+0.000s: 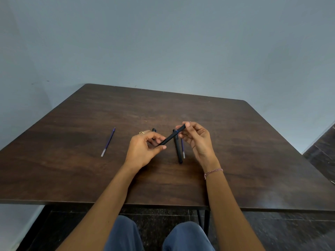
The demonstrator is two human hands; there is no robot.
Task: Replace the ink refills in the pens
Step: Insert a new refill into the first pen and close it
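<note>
A black pen (170,137) is held slantwise above the dark wooden table (72,169). My left hand (143,151) pinches its lower end and my right hand (197,140) grips its upper end, where a metal tip pokes out past the fingers. Under my hands a second black pen (178,151) lies on the table with a blue refill (183,149) right beside it. Another blue refill (108,142) lies alone on the left. The tip of a third black pen (154,130) shows behind my left hand, the rest of it hidden.
The table stands against a pale blue wall (163,42). Its near edge runs just above my knees (184,236). A dark floor shows to the right of the table.
</note>
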